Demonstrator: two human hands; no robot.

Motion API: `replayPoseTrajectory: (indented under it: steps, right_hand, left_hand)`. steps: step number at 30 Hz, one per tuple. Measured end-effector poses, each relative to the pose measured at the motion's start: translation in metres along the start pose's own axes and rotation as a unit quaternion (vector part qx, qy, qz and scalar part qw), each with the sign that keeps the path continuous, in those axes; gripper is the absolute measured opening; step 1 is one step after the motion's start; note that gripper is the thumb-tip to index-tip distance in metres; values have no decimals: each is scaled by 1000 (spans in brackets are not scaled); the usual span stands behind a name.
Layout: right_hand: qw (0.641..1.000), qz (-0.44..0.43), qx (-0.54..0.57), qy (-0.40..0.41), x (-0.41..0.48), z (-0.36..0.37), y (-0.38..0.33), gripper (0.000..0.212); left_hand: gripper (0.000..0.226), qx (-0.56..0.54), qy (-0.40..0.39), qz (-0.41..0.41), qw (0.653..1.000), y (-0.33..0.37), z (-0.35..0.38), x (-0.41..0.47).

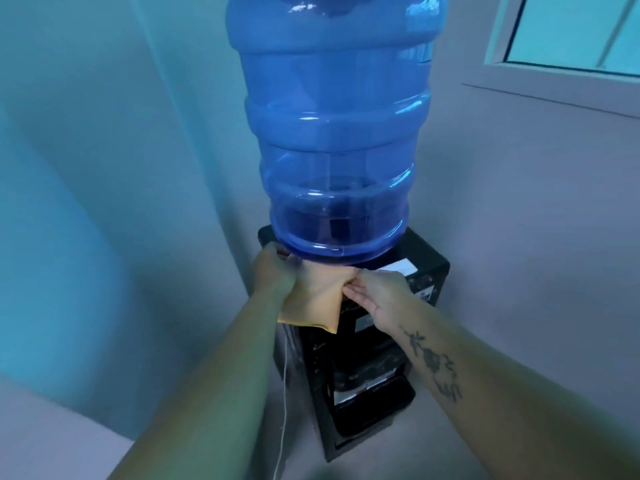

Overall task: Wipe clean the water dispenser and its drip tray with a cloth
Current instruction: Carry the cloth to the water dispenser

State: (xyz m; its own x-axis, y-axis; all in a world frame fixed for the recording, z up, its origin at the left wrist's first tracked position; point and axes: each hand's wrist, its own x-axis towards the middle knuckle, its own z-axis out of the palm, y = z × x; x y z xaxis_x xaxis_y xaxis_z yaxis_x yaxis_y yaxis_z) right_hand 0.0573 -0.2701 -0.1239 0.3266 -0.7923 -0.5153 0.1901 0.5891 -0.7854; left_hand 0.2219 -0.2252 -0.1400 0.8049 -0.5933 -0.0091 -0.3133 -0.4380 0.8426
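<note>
A black water dispenser (424, 268) stands in a room corner with a large blue bottle (336, 140) upturned on top. Over its front top edge, under the bottle, hangs a yellow-orange cloth (317, 303). My left hand (273, 268) grips the cloth's left upper part against the dispenser's top. My right hand (379, 296) pinches the cloth's right upper edge with fingertips. Lower down, the taps and the black drip tray (388, 410) show between my forearms.
Pale walls meet in the corner behind the dispenser. A window frame (498, 39) sits at the upper right. A thin white cord (284, 393) hangs down the dispenser's left side. A white label (398, 266) lies on the dispenser top.
</note>
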Motion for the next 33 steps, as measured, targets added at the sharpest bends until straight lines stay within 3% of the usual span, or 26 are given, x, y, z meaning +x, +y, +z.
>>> replayPoseTrajectory:
  steps: [3, 5, 7, 9, 11, 12, 17, 22, 30, 33]
  right_hand:
    - [998, -31, -51, 2, 8, -17, -5, 9]
    - [973, -122, -196, 10, 15, -36, -10, 10]
    - [878, -267, -394, 48, 26, -56, -16, 12]
    - [733, -400, -545, 78, 40, -74, -21, 16]
    - [622, -451, -638, 57, 58, -86, -24, 25]
    - [596, -443, -669, 30, 67, -89, -27, 32]
    - [557, -356, -747, -71, 98, -87, -35, 56]
    - [527, -376, -761, -43, 103, -90, -25, 56]
    - [510, -413, -752, -65, 105, -93, -40, 56]
    - [500, -419, -753, -86, 111, -97, -43, 66]
  left_hand:
    - [23, 145, 78, -37, 986, 4, 8, -9]
    - [33, 217, 109, -34, 970, 6, 15, -20]
    - [38, 229, 84, 7, 970, 5, 24, -34]
    - [50, 256, 40, 37, 965, 0, 36, -44]
    - [64, 298, -5, 37, 954, -2, 46, -50]
    - [69, 322, -22, 38, 946, -3, 49, -51]
    - [73, 380, -48, 73, 921, -2, 54, -51]
    - [75, 395, -46, 91, 913, -6, 58, -50]
    - [75, 397, -27, 95, 912, -7, 56, -50]
    - [78, 406, -12, 98, 909, -6, 57, -51]
